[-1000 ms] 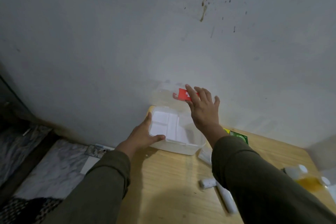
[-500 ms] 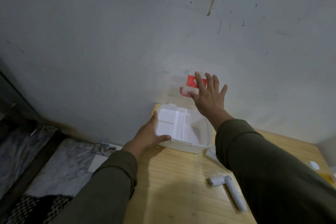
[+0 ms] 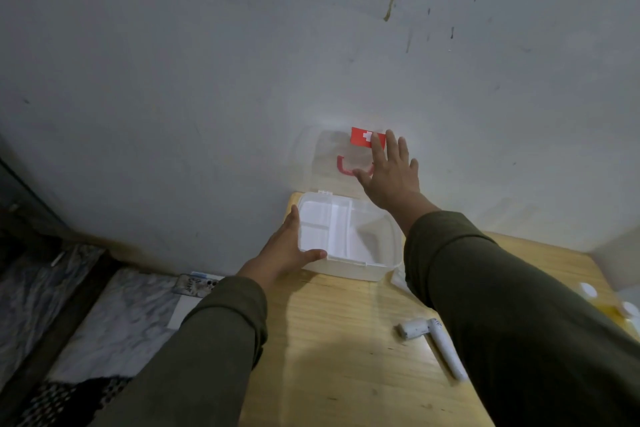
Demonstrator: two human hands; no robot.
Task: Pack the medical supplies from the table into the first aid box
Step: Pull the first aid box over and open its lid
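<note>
Box open, we hold it two-handed.
Our left hand grips the near-left corner of the first aid box; our right hand, fingers straight and spread, presses the clear lid upright, seemingly against the wall. White tubes lie on the table near our right sleeve, well apart from both hands.

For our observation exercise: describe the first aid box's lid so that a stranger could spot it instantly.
Start at the wooden table, at its far edge by the grey wall. The clear lid stands open against the wall; only it carries a red label and a red handle.
</note>
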